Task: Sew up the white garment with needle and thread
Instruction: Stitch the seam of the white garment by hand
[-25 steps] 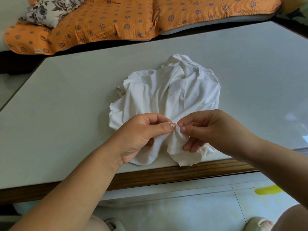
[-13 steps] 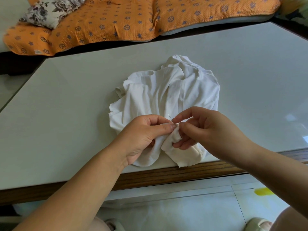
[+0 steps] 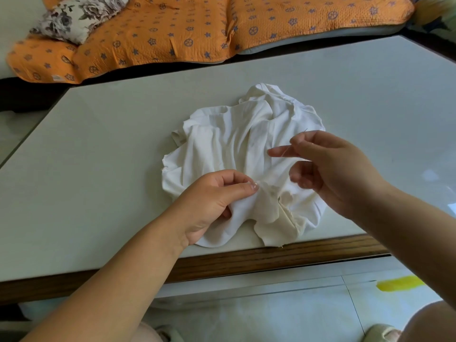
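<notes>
Nearest, by the wood-trimmed front edge of the pale grey surface, the left hand pinches a raised fold of the crumpled white cloth garment between thumb and forefinger, with its other fingers curled under the cloth. That pinched fold is probably where the stitching is being done.

Just beyond it and to the right, the right hand hangs above the cloth without touching it. Its thumb and one finger are closed on a thin dark needle, while its forefinger reaches out to the left and the lower fingers are loosely spread. The needle's long axis slants up and away, with its visible tip pointing away from the fold. A pale thread shows only faintly beside the forefinger, and I cannot trace its run down to the cloth.

From the right hand, the fold lies down and to the left, towards the person. The next stitch would likely require turning the needle point back that way.

Farther off, the rest of the garment is heaped at mid-surface. Beyond that lies an orange quilted cushion.
</notes>
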